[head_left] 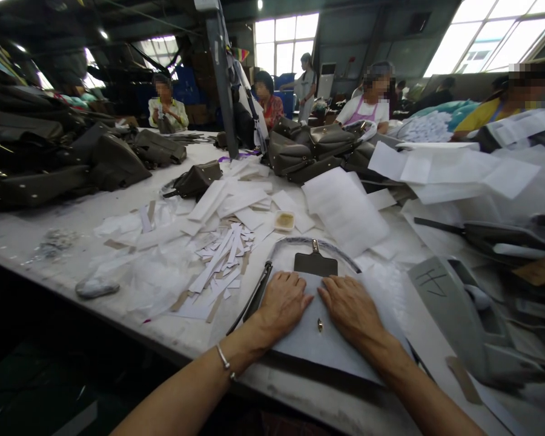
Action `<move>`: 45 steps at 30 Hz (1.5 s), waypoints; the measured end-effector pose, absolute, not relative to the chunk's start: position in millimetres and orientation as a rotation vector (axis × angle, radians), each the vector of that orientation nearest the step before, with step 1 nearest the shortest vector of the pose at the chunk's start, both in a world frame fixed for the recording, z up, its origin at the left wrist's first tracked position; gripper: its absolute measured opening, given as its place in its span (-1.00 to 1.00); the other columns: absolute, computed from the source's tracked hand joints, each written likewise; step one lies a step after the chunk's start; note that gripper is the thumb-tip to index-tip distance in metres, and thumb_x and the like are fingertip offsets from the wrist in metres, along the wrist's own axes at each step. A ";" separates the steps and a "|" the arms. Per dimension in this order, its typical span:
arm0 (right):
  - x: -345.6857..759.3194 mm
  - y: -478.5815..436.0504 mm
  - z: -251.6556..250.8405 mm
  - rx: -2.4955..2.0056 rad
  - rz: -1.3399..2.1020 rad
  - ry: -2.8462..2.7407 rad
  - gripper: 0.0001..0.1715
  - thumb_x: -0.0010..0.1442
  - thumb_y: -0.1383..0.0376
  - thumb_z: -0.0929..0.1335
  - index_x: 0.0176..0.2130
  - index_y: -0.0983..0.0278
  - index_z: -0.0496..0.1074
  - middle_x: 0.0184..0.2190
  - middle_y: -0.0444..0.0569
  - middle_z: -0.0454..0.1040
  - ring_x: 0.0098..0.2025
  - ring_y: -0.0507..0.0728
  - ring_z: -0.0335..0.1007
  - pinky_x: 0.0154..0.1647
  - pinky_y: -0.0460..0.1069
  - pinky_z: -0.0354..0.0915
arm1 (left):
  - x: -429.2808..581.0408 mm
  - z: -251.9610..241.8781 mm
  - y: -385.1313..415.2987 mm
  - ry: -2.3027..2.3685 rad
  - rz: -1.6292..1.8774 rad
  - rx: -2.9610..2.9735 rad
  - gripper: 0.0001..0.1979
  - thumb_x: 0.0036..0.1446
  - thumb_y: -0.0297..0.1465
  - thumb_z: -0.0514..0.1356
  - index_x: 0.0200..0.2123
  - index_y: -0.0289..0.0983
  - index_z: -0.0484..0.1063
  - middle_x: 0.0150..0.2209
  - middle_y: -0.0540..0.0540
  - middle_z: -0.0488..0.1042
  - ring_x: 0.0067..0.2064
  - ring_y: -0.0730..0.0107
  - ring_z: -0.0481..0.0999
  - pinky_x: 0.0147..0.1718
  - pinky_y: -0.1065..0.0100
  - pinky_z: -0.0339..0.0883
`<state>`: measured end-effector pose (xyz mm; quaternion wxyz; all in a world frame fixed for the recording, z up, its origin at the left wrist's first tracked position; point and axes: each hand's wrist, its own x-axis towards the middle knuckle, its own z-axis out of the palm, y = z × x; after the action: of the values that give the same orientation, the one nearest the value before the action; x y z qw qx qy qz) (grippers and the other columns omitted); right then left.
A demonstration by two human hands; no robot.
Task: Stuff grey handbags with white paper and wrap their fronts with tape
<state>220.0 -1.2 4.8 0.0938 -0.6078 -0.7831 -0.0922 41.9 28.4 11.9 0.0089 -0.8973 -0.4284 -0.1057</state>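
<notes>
the bag (257, 295) lies on the table (172, 339) right before the person, near the front edge, with a pale sheet (302, 344) over its face. the left hand (284, 304) is laid on the sheet, palm down; its fingers are near each other and a little bent, and the thumb is pointing aside toward the other hand. the right hand (352, 303) rests in the same way on the other half, the fingers side by side and the thumb turned inward. neither hand is pinching anything. between the two hands, a small metal clasp (320, 325) is seen. above the fingertips lies a dark tab (315, 264), and around it goes the curved handle (295, 242), which seems wrapped in film. on the left wrist there is a thin bracelet (226, 357).

to the left of the bag is a heap of paper strips (224, 260); beyond the handle stands a small dish (284, 221). to the right there is a grey tool (454, 315) with a black mark. white foam sheets (345, 209) and more dark bags (295, 148) lie farther, and co-workers (367, 109) are behind them.
</notes>
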 end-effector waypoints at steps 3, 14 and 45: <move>222.3 2.3 8.0 -1.903 -0.210 -2.312 -0.61 0.39 0.18 0.21 -0.37 0.25 0.47 -0.38 0.05 0.51 -0.27 0.24 0.40 -0.16 0.11 0.20 | 40.1 9.5 29.2 -1.348 -0.389 -2.784 -0.74 0.29 -0.20 0.16 -0.27 -0.30 0.44 -0.26 -0.12 0.50 -0.17 0.15 0.47 -0.14 0.16 0.31; 233.8 19.0 22.4 -2.012 0.119 -2.454 -0.43 0.44 0.09 0.05 -0.19 0.18 0.53 -0.25 0.00 0.61 -0.16 0.22 0.48 -0.22 0.04 0.17 | 42.3 7.0 42.2 -1.442 -0.468 -2.777 -0.62 0.37 -0.14 0.03 -0.29 -0.29 0.45 -0.32 -0.13 0.53 -0.20 0.12 0.49 -0.12 0.08 0.26; 246.4 24.6 17.4 -1.429 0.699 -1.655 -0.33 0.31 -0.16 0.13 -0.28 0.22 0.54 -0.38 -0.04 0.48 -0.24 0.18 0.41 -0.13 0.06 0.31 | 40.3 -1.7 45.0 -1.503 -0.511 -2.750 -0.71 0.27 -0.33 0.11 -0.33 -0.40 0.55 -0.32 -0.27 0.58 -0.15 0.11 0.51 0.14 0.02 0.10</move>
<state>246.4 24.6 17.4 0.4105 -0.5677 -0.6573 0.2776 40.3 45.0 -1.7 -0.0169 -0.8659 -0.4733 -0.1608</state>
